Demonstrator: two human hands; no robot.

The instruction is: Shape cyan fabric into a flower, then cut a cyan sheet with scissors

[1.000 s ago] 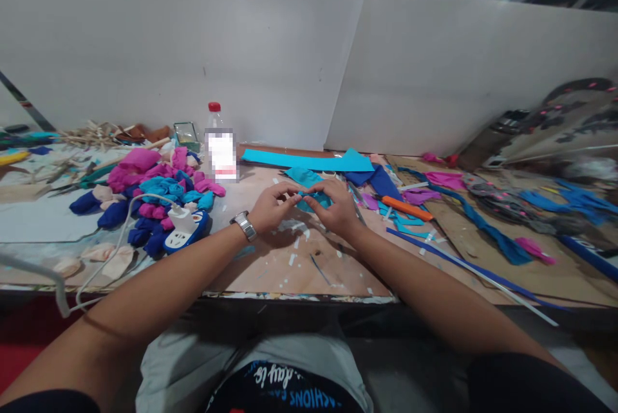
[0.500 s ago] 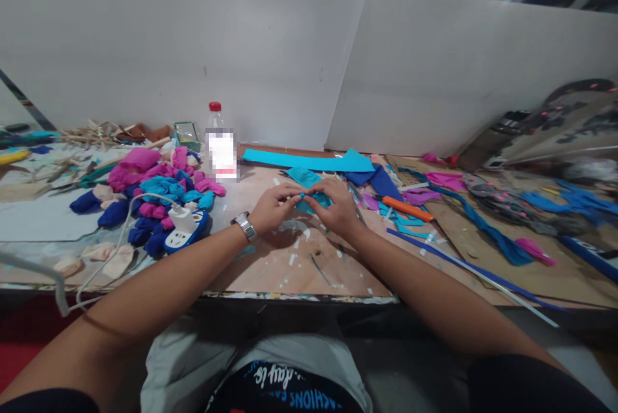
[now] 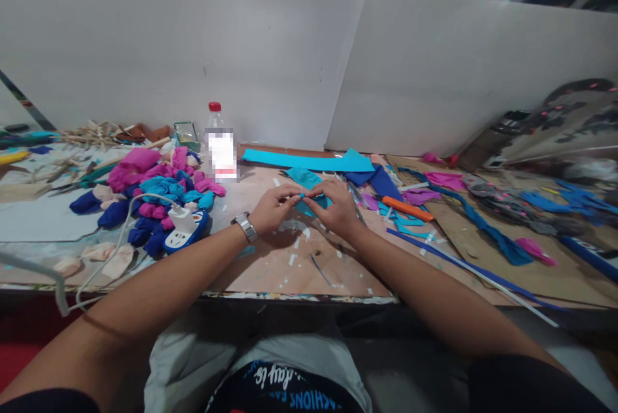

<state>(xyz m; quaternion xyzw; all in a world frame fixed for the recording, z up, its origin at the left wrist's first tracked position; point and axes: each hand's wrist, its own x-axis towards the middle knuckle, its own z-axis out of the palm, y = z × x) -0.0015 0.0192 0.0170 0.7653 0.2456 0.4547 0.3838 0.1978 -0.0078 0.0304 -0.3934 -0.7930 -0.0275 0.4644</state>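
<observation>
A small turquoise piece (image 3: 302, 195) is pinched between the fingertips of both hands above the middle of the table. My left hand (image 3: 274, 208), with a metal watch on its wrist, grips it from the left. From the right, my right hand (image 3: 335, 206) closes thumb and forefinger on it. Just behind the hands lies a turquoise cloth piece (image 3: 304, 176), partly covered by my right hand. How far the held piece reaches under the fingers is hidden.
Left stand a power socket (image 3: 183, 236), a heap of pink and blue cloth bundles (image 3: 138, 168) and a red-capped bottle (image 3: 222, 149). An orange-handled cutter (image 3: 408, 208), strips and scraps lie right. A long turquoise strip (image 3: 299, 161) lies behind, before the white wall panel (image 3: 270, 46).
The fingers of my right hand have shifted very slightly around the turquoise piece. Everything else looks the same.
</observation>
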